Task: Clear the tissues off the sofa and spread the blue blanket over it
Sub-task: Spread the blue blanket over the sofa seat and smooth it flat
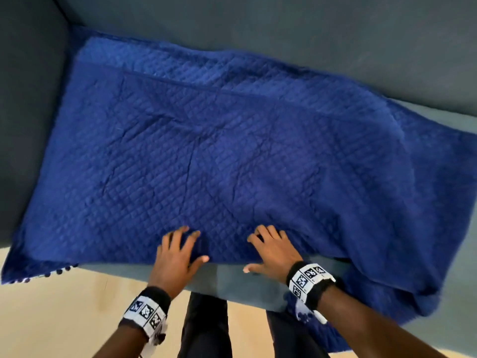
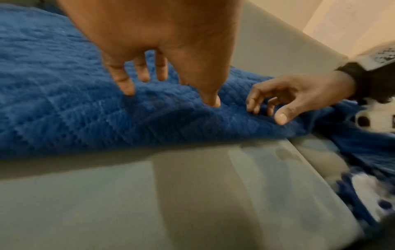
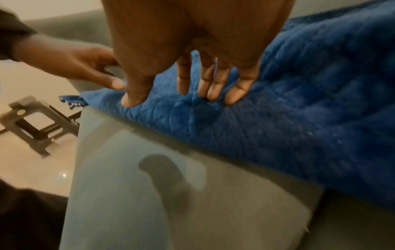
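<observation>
Hands lie nearest, side by side at the front edge of the quilted dark-blue blanket [image 1: 219, 156]: left hand [image 1: 175, 257] and right hand [image 1: 271, 254] both rest on it with fingers spread, gripping nothing. Blanket covers the grey fabric sofa [image 1: 284, 29] seat, its right end drooping over the front.

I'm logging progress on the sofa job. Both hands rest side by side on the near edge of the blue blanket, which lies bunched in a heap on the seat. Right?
Not quite. The blue blanket is spread out across the sofa seat, not heaped, as the head view shows. The left hand and right hand do rest side by side at its near edge.
</observation>
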